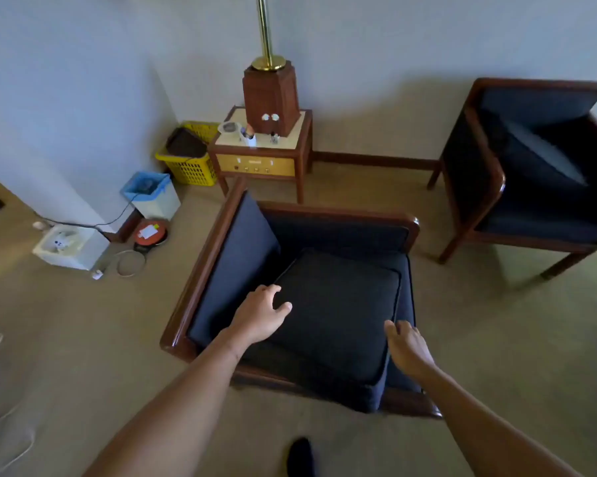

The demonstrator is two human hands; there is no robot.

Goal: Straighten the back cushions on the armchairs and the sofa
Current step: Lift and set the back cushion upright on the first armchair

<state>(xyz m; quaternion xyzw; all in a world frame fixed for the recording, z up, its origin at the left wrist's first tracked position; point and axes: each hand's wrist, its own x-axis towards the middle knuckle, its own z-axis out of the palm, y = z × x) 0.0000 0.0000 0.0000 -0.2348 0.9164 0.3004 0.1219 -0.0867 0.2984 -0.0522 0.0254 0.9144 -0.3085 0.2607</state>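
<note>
Brass lamp [265, 32] on side table [304, 139]; yellow basket [192, 168], white bin [159, 201] beside.

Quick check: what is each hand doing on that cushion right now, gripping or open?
Left hand: open, fingers curled over the left edge of the cushion, no clear grip.
Right hand: open, at the cushion's right edge, holding nothing.

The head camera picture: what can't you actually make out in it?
- Lamp: shade cut off by the top edge.
- Far armchair: right side cut off by the right edge.
- Small items on the side table: too small to identify.
- Sofa: not in view.
</note>
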